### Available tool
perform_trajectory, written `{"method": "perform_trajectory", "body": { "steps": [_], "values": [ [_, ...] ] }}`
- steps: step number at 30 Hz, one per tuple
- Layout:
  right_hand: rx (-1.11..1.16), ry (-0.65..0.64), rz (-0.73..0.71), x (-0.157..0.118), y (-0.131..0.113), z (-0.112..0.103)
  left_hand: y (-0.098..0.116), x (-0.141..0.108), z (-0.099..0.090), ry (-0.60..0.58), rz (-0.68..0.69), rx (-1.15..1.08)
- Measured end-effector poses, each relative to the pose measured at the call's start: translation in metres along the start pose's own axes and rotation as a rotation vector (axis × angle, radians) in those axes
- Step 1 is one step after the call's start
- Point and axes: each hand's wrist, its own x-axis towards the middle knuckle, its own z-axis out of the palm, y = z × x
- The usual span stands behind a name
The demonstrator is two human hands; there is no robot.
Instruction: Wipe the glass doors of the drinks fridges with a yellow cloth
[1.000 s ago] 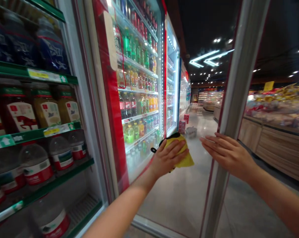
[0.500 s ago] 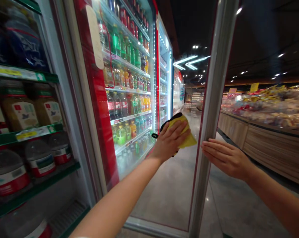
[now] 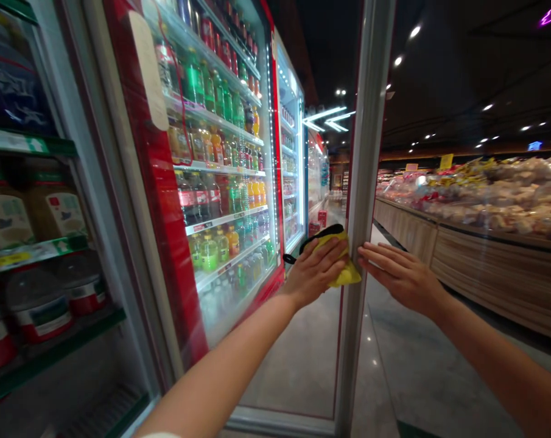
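Pressed against the glass pane (image 3: 298, 365) of an open cooler door, a yellow cloth (image 3: 348, 275) with a black edge and loop lies under my left hand (image 3: 314, 271), which holds it. The cloth's right corner reaches the door's grey metal frame (image 3: 364, 176). Against the outer side of that frame, my right hand (image 3: 400, 274) rests its fingertips, with fingers stretched out and close together, no object in it.
At left, the cooler's green-edged shelves (image 3: 51, 337) hold bottles and jars. Through the glass appear a lit red drinks fridge (image 3: 159, 201) and an aisle. A wood-panelled display (image 3: 489, 274) with packaged goods stands at right.
My left hand and the cloth have moved right across the glass, up to the metal frame. The view has shifted, and my right hand stays at the frame.
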Motion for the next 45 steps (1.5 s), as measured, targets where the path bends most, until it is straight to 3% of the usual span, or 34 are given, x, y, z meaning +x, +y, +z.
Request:
{"method": "perform_trajectory", "body": {
  "steps": [4,7,10,12,13,16,18,20,23,25,27,29,31,34,36,37,40,42,45],
  "values": [
    [0.046,-0.027,-0.008,-0.006,0.001,0.001,0.017,-0.039,0.011,0.025,0.198,-0.019],
    [0.047,-0.034,-0.037,-0.006,0.001,-0.003,0.008,-0.044,0.008,-0.019,0.359,-0.065],
    [0.04,-0.028,-0.047,0.0,0.0,-0.008,0.0,-0.029,0.005,-0.001,0.184,-0.027],
    [0.027,-0.016,-0.038,0.004,-0.002,-0.011,0.007,-0.03,0.008,0.032,0.029,0.021],
    [0.021,-0.01,-0.03,0.005,-0.004,-0.011,0.014,-0.036,0.011,0.041,0.019,0.038],
    [0.009,0.0,-0.025,0.008,-0.015,-0.011,0.035,-0.07,0.017,-0.003,0.213,0.054],
    [0.014,-0.011,-0.044,0.01,-0.024,-0.01,0.037,-0.087,0.013,-0.07,0.286,0.059],
    [0.03,-0.034,-0.068,0.012,-0.034,-0.009,0.029,-0.094,0.003,-0.097,0.197,0.073],
    [0.069,-0.047,-0.073,0.018,-0.049,-0.006,0.02,-0.096,-0.011,-0.045,-0.199,0.109],
    [0.087,-0.03,-0.063,0.024,-0.058,-0.002,0.028,-0.103,-0.012,-0.014,-0.403,0.115],
    [0.088,-0.015,-0.06,0.031,-0.067,0.002,0.041,-0.113,-0.008,-0.017,-0.378,0.096],
    [0.085,-0.014,-0.058,0.038,-0.076,0.007,0.049,-0.122,-0.003,-0.037,-0.188,0.069],
    [0.092,-0.024,-0.05,0.044,-0.086,0.013,0.044,-0.128,-0.003,-0.049,-0.127,0.055],
    [0.103,-0.05,-0.014,0.047,-0.102,0.023,0.03,-0.141,-0.008,-0.038,-0.439,0.06],
    [0.109,-0.075,0.03,0.047,-0.112,0.032,0.029,-0.157,-0.008,-0.022,-0.675,0.067],
    [0.112,-0.089,0.05,0.047,-0.117,0.036,0.032,-0.166,-0.007,-0.015,-0.73,0.069],
    [0.129,-0.134,0.095,0.054,-0.134,0.052,0.038,-0.182,0.0,-0.031,-0.63,0.059],
    [0.138,-0.16,0.118,0.064,-0.146,0.06,0.027,-0.181,-0.002,-0.039,-0.576,0.035],
    [0.142,-0.169,0.146,0.081,-0.161,0.071,-0.008,-0.176,-0.017,0.071,-0.769,0.024]
  ]
}}
